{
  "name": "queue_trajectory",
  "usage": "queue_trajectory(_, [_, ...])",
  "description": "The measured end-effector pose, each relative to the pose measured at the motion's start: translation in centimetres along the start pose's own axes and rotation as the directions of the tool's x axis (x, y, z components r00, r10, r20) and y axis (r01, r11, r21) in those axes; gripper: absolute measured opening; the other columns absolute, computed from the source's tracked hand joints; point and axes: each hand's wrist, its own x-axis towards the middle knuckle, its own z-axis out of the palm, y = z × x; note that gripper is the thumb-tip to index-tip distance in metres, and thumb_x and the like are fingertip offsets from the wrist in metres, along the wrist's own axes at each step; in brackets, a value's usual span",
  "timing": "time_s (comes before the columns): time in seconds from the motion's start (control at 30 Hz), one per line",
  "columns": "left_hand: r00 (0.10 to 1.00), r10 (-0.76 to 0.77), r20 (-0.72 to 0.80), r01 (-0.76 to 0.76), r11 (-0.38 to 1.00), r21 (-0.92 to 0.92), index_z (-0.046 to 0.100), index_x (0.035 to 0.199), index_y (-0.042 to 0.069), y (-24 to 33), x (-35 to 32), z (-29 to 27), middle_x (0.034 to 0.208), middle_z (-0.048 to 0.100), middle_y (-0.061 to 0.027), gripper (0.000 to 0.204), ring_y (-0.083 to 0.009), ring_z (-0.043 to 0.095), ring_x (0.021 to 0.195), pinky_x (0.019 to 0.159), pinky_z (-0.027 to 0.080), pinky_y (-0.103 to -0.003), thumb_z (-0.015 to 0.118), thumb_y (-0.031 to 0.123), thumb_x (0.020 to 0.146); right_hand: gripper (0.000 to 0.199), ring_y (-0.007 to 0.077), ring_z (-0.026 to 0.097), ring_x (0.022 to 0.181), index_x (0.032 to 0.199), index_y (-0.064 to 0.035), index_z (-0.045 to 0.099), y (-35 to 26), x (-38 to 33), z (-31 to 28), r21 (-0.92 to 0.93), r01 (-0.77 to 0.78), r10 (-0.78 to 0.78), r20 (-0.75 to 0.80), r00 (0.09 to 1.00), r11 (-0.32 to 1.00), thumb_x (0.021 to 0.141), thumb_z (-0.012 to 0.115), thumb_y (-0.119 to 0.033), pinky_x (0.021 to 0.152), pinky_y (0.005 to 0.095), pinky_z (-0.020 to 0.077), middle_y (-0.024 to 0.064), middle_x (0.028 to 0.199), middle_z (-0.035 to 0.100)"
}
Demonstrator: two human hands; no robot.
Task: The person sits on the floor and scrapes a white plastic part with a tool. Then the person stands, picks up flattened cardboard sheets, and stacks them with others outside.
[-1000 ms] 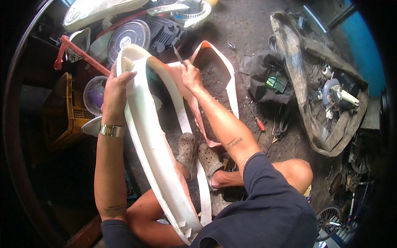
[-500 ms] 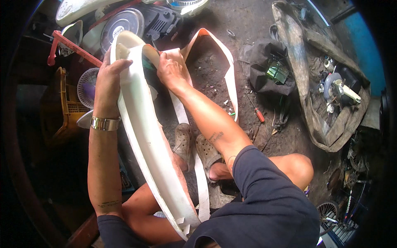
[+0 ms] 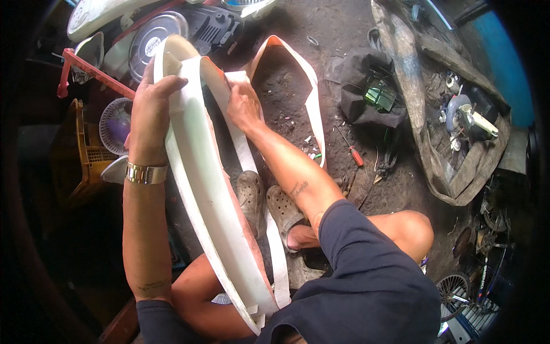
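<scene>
A long, curved, trough-shaped white plastic piece [image 3: 196, 150] stretches from my lap up and away to the left. Its far end is gripped by my left hand [image 3: 150, 114], thumb over the rim and fingers hidden behind it. My right hand [image 3: 245, 108] is closed on a white strip [image 3: 313, 106] with an orange-red inner side. From the piece's far right edge the strip runs to my right hand, then loops out over the ground and back between my feet. A ragged reddish edge shows along the piece's right side.
A red-handled screwdriver [image 3: 356, 156] lies on the dirt floor right of the strip. Beyond it are a black bag [image 3: 375, 114] and a worn grey sack [image 3: 409, 103] with scrap parts. To the left stand a yellow crate [image 3: 86, 152], a white basket [image 3: 113, 123] and a red bar [image 3: 98, 73].
My right hand has shifted slightly right and toward me with the strip, and the gap between it and the white piece has widened. My left hand keeps its hold.
</scene>
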Motion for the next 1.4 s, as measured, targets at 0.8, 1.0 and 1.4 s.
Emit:
queue_trajectory(0.8, [0.996, 0.048, -0.08, -0.042, 0.997, 0.071, 0.052, 0.132, 0.003, -0.9, 0.5, -3.2, 0.101, 0.064, -0.0088, 0.056, -0.015, 0.063, 0.08, 0.071, 0.051, -0.027, 0.061, 0.012, 0.078, 0.075, 0.0323, 0.067, 0.092, 0.104, -0.0027, 0.069, 2.2, 9.4, -2.2, 0.345, -0.441, 0.404, 0.177, 0.897, 0.828, 0.07, 0.069, -0.07, 0.084, 0.041, 0.0512, 0.0184, 0.094, 0.068])
queue_trajectory(1.0, [0.991, -0.004, -0.132, 0.023, 0.99, 0.14, 0.051, 0.132, 0.002, -1.5, 0.3, -4.9, 0.102, 0.064, -0.0096, 0.055, -0.0154, 0.064, 0.081, 0.072, 0.051, -0.027, 0.061, 0.013, 0.079, 0.082, 0.0326, 0.061, 0.115, 0.112, -0.008, 0.069, -0.5, 9.1, -3.0, 0.046, -0.342, 0.342, 0.004, 0.94, 0.939, 0.065, 0.068, -0.075, 0.096, 0.0424, 0.048, 0.0179, 0.119, 0.065])
queue_trajectory(1.4, [0.996, 0.072, -0.061, -0.071, 0.997, 0.015, 0.055, 0.13, 0.002, -1.5, 0.1, -4.6, 0.102, 0.067, -0.0104, 0.051, -0.0159, 0.066, 0.079, 0.071, 0.054, -0.028, 0.063, 0.011, 0.081, 0.05, 0.0295, 0.069, 0.063, 0.079, -0.0031, 0.061, 1.2, 3.5, 0.3, 0.353, 0.139, -0.113, -0.092, 0.989, 0.925, 0.095, 0.052, -0.05, 0.06, 0.0407, 0.0523, 0.0155, 0.063, 0.065])
